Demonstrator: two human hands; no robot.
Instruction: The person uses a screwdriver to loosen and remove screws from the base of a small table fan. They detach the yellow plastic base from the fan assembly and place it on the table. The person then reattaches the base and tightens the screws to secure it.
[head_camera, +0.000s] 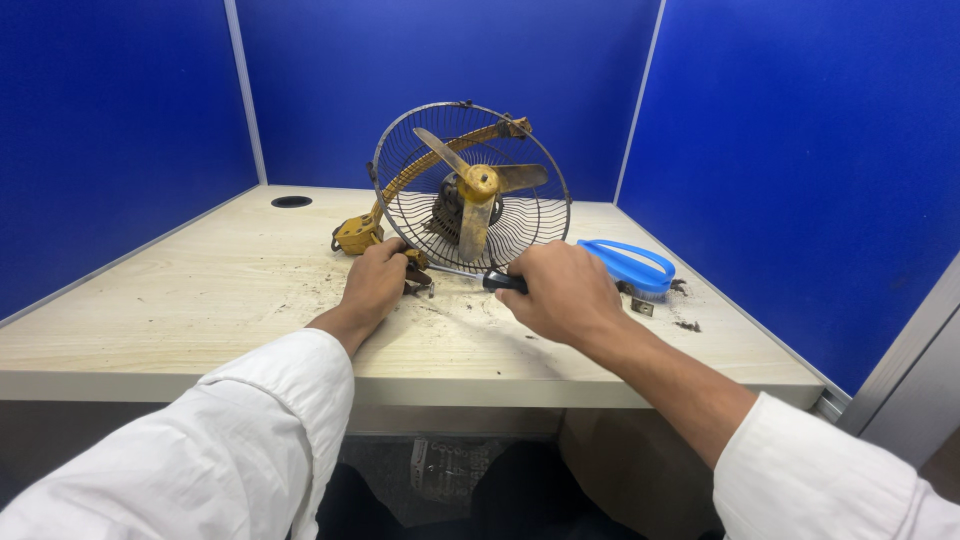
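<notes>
Nearest: two white sleeves (230, 440), one per arm, both reaching fwd over the bench (200, 300) edge.

Left hand (373, 283) is curled, fingers together, pressed down on the rusty base bracket (415, 272) at the foot of the fan; looks like it's bracing the fan so it won't slide or tip. Can't tell if the fingers fully wrap the bracket or just pin it.

Right hand (562, 290) is clamped round a dark tool handle (503, 282); only the black butt end shows, poking out toward the fan's base. Tip is hidden, so what kind of tool it is can't be told. Held low and level, prob. to reach the joint right beside the left hand.

Just behind both hands: one old fan (470, 188), mid-bench, tilted back, leaning on its mount. Wire rear guard only, front open; yellowed hub w/ three blades, motor behind. A yellow arm runs round the back to one yellow end block (356, 235) resting on the bench at left.

Right of the fan: one blue plastic piece (630, 265), lying flat, out of the way. Near it a small metal bit (642, 307) and dark crumbs of dirt (688, 325).

Far left: one round cable hole (291, 201). Beyond that, blue partition walls (440, 70) on three sides.
</notes>
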